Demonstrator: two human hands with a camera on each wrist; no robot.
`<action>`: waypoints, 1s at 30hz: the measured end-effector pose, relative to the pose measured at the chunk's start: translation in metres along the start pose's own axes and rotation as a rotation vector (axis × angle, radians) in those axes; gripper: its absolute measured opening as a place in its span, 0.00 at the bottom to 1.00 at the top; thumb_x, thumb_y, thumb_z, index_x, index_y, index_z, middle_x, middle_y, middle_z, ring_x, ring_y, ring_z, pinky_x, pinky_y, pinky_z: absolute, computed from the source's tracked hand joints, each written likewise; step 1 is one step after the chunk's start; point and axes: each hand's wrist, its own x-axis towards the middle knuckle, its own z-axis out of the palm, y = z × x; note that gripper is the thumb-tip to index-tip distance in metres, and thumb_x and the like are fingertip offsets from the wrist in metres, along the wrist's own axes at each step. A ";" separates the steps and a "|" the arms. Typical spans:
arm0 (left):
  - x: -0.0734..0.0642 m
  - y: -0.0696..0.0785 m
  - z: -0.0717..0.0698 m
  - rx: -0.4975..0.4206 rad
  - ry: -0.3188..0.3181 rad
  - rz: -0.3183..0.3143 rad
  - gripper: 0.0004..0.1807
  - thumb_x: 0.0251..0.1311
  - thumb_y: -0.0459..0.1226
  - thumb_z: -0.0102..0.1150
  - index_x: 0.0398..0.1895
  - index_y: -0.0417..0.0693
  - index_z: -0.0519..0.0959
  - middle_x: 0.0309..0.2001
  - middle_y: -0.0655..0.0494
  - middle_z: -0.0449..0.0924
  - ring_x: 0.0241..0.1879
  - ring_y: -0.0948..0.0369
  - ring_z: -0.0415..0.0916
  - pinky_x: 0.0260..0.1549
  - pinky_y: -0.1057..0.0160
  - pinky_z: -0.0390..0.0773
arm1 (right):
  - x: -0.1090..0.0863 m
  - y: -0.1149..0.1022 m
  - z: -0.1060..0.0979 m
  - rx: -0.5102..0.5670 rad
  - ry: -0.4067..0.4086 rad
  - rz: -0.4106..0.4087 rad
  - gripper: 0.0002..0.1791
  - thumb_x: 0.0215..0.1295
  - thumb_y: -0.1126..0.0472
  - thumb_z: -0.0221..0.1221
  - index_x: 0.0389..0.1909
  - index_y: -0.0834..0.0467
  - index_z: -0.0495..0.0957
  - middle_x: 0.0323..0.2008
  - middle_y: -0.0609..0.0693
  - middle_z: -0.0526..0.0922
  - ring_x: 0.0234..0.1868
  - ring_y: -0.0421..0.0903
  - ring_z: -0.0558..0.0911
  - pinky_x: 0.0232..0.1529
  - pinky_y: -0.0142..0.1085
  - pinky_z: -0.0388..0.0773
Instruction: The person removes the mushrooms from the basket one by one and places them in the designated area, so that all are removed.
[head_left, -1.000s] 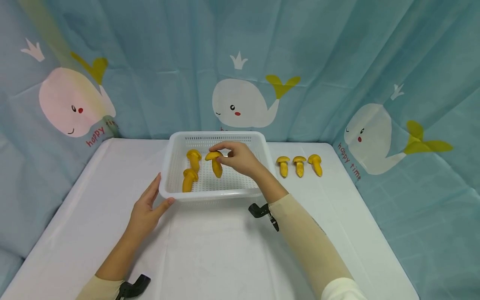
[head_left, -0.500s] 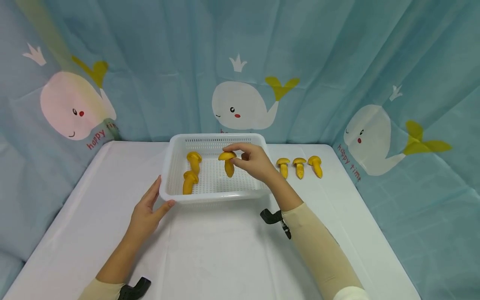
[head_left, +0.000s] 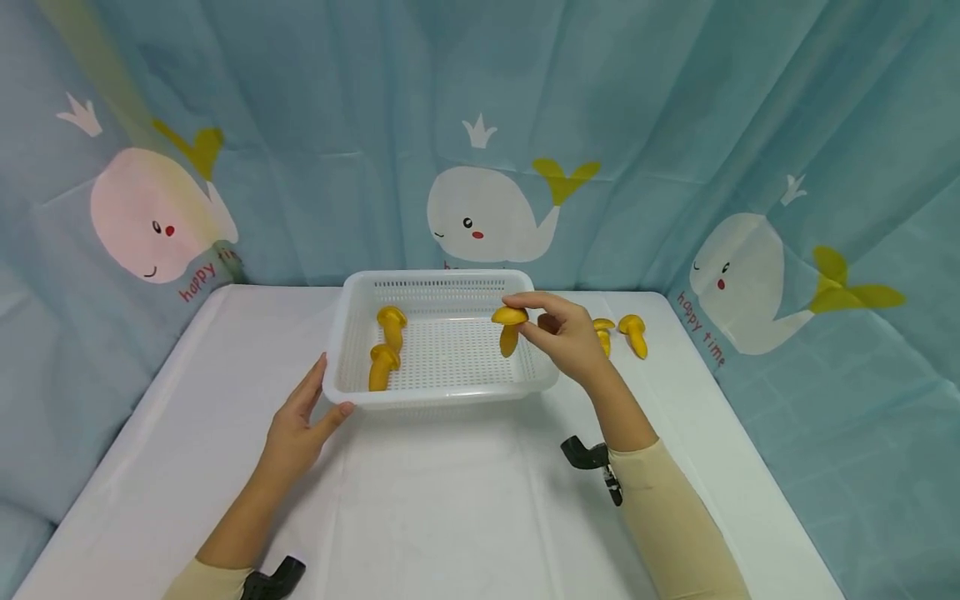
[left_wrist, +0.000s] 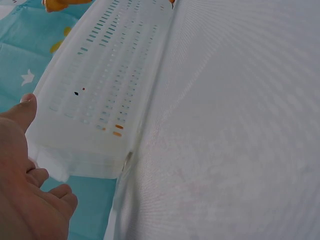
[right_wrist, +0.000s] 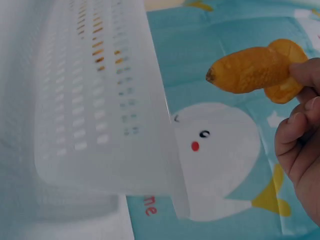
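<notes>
My right hand (head_left: 564, 333) pinches a yellow toy mushroom (head_left: 509, 327) by its cap between thumb and fingers. The mushroom hangs stem-down over the right part of a white perforated basket (head_left: 442, 396), raised above the rim in the right wrist view. At the basket's front left corner is my left hand (head_left: 300, 429), thumb at the front rim and straight fingers along the left side. Inside the basket, on its left, lie two more yellow mushrooms, a rear one (head_left: 392, 327) and a front one (head_left: 382, 367).
Right of the basket, on the white table (head_left: 450, 500), lie yellow mushrooms: one (head_left: 633, 335) in full view, another (head_left: 603, 333) partly behind my right hand. A blue curtain (head_left: 345, 200) with whale prints hangs behind the table and along both sides.
My right hand has moved right with the pinched mushroom, from the basket's middle to its right side. It now hides part of the table row. My left hand stays at the corner.
</notes>
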 end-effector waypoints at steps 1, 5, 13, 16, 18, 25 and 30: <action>0.000 0.000 0.000 0.005 0.001 0.004 0.51 0.64 0.39 0.71 0.83 0.68 0.50 0.82 0.62 0.50 0.79 0.48 0.55 0.67 0.46 0.65 | -0.004 0.001 -0.005 -0.001 0.011 -0.010 0.19 0.68 0.75 0.61 0.59 0.64 0.81 0.58 0.58 0.84 0.23 0.46 0.67 0.24 0.26 0.64; 0.002 0.001 0.000 0.007 0.002 0.005 0.51 0.63 0.39 0.71 0.83 0.68 0.50 0.82 0.64 0.50 0.79 0.49 0.55 0.66 0.44 0.66 | -0.019 -0.012 -0.020 -0.004 0.050 -0.002 0.19 0.68 0.76 0.61 0.59 0.66 0.81 0.58 0.61 0.83 0.23 0.47 0.70 0.23 0.26 0.68; 0.000 0.003 0.000 0.008 0.003 0.004 0.51 0.64 0.40 0.71 0.82 0.71 0.50 0.81 0.66 0.50 0.79 0.49 0.55 0.64 0.40 0.67 | -0.042 -0.004 -0.045 -0.028 0.107 0.042 0.19 0.68 0.76 0.60 0.59 0.68 0.80 0.57 0.63 0.82 0.20 0.46 0.67 0.19 0.30 0.65; -0.001 0.004 0.000 0.003 0.005 0.008 0.51 0.63 0.40 0.71 0.82 0.71 0.50 0.82 0.63 0.51 0.78 0.49 0.55 0.64 0.39 0.67 | -0.053 0.006 -0.052 -0.043 0.131 0.074 0.18 0.69 0.75 0.60 0.58 0.68 0.80 0.57 0.63 0.82 0.20 0.44 0.68 0.18 0.29 0.64; -0.001 0.005 0.001 0.003 0.003 0.011 0.51 0.63 0.39 0.71 0.82 0.71 0.50 0.82 0.62 0.51 0.78 0.49 0.56 0.64 0.41 0.67 | -0.061 0.018 -0.057 -0.043 0.151 0.107 0.18 0.70 0.74 0.60 0.59 0.66 0.81 0.58 0.62 0.82 0.20 0.43 0.68 0.17 0.29 0.64; -0.001 0.004 0.001 0.017 0.008 0.007 0.51 0.63 0.40 0.72 0.82 0.73 0.50 0.81 0.65 0.51 0.78 0.51 0.56 0.65 0.44 0.67 | -0.075 0.065 -0.074 -0.035 0.132 0.234 0.18 0.71 0.67 0.63 0.61 0.61 0.81 0.60 0.59 0.80 0.17 0.44 0.66 0.14 0.31 0.62; -0.002 0.004 0.000 0.019 0.006 -0.001 0.51 0.63 0.40 0.72 0.83 0.69 0.50 0.82 0.64 0.50 0.78 0.50 0.56 0.65 0.40 0.67 | -0.077 0.089 -0.085 -0.098 0.041 0.372 0.18 0.72 0.58 0.64 0.61 0.52 0.82 0.61 0.53 0.81 0.18 0.45 0.68 0.16 0.30 0.63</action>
